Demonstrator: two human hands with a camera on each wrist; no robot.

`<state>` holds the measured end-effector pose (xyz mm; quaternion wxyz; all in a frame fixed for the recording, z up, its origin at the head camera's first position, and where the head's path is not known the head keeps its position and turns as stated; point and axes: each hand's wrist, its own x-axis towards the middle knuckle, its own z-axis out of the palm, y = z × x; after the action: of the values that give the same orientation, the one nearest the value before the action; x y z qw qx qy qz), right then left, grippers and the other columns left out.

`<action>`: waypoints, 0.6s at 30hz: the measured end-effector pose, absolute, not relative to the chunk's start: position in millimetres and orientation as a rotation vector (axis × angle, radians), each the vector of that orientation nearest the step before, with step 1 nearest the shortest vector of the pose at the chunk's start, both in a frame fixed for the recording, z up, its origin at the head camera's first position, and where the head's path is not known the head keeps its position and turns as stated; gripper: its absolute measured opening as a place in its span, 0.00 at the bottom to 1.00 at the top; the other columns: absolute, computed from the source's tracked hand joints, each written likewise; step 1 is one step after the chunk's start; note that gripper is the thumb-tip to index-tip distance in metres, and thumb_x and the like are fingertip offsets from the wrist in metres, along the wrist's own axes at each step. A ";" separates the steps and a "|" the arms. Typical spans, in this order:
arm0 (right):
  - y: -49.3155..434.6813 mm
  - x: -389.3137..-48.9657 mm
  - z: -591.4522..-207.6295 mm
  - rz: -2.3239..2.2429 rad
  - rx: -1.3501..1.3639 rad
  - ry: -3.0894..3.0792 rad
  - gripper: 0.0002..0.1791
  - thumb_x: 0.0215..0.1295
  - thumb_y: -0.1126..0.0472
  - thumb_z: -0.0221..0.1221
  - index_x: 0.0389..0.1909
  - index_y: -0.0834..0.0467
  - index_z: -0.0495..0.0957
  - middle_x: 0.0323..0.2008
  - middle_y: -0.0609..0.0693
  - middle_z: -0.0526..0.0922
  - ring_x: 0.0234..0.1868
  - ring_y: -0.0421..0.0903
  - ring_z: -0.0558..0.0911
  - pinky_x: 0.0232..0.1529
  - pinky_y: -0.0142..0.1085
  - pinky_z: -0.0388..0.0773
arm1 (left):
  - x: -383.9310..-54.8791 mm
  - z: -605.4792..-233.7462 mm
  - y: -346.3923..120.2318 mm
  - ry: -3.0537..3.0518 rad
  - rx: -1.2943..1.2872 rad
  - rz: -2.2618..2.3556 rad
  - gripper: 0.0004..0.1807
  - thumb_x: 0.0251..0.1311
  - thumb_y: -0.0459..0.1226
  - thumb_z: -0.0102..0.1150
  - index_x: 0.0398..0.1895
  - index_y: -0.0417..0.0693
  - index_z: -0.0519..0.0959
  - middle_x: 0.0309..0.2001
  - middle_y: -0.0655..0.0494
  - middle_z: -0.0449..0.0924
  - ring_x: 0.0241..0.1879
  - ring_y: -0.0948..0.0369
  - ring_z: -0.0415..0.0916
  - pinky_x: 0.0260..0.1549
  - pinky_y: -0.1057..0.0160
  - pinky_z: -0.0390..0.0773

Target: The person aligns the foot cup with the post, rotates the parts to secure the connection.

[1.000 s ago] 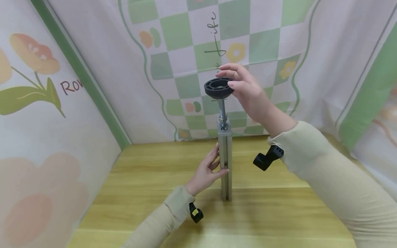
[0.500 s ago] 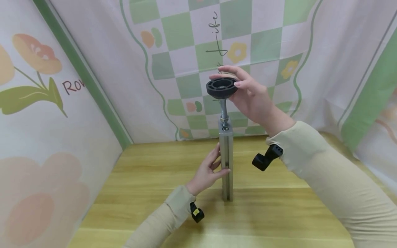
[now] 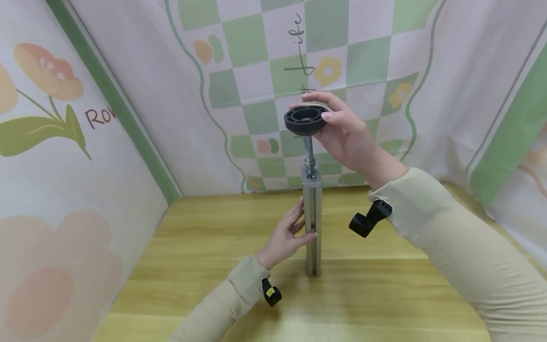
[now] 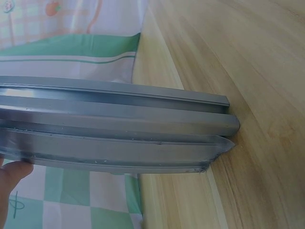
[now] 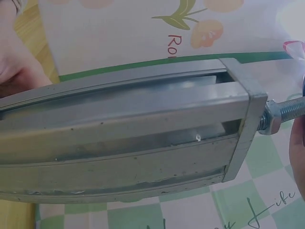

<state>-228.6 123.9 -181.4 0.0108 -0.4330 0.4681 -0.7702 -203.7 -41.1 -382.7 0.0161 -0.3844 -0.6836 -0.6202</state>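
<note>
An aluminium extrusion profile [image 3: 315, 259] stands upright on the wooden table. Its lower end meets the wood in the left wrist view, where the slotted profile [image 4: 143, 114] runs sideways. My left hand [image 3: 282, 241] grips it around mid-height, thumb across the near face. On top sits an end plate [image 3: 311, 180] with a nut [image 5: 273, 118] and a threaded rod [image 3: 308, 148]. The rod carries a round black levelling foot [image 3: 301, 125], hollow side up. My right hand [image 3: 348, 135] holds the foot's rim, thumb on the near right edge and fingers behind, partly hidden.
The wooden table [image 3: 192, 237] ends at a back curtain [image 3: 243, 38] with a green checked print. A flowered panel [image 3: 55, 185] borders the left side. Black camera mounts [image 3: 366, 221] stick out from both wrists.
The right hand's fingers, raised off the foot a second ago, have come down around its far rim. The left hand and the profile stay put.
</note>
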 end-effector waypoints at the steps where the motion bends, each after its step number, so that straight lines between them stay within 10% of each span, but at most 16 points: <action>1: 124.2 -228.5 -181.4 -2.408 -1.354 1.454 0.16 0.64 0.65 0.46 0.52 0.55 0.73 0.51 0.56 0.77 0.53 0.50 0.77 0.55 0.33 0.74 | -204.2 -382.8 -40.9 -2.127 -1.196 -1.928 0.47 0.56 0.21 0.57 0.74 0.41 0.42 0.75 0.45 0.43 0.70 0.46 0.54 0.64 0.55 0.65; 18: 125.3 -219.4 -177.3 -2.432 -1.307 1.722 0.19 0.59 0.74 0.46 0.49 0.55 0.70 0.49 0.54 0.72 0.52 0.47 0.74 0.58 0.31 0.70 | -205.1 -382.9 -40.4 -2.118 -1.200 -1.931 0.47 0.55 0.19 0.57 0.74 0.39 0.42 0.75 0.43 0.43 0.70 0.45 0.54 0.64 0.58 0.65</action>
<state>-219.4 125.3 -177.3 -0.0561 -0.4011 0.5283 -0.7462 -205.1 -40.4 -382.9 0.0168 -0.3862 -0.6815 -0.6214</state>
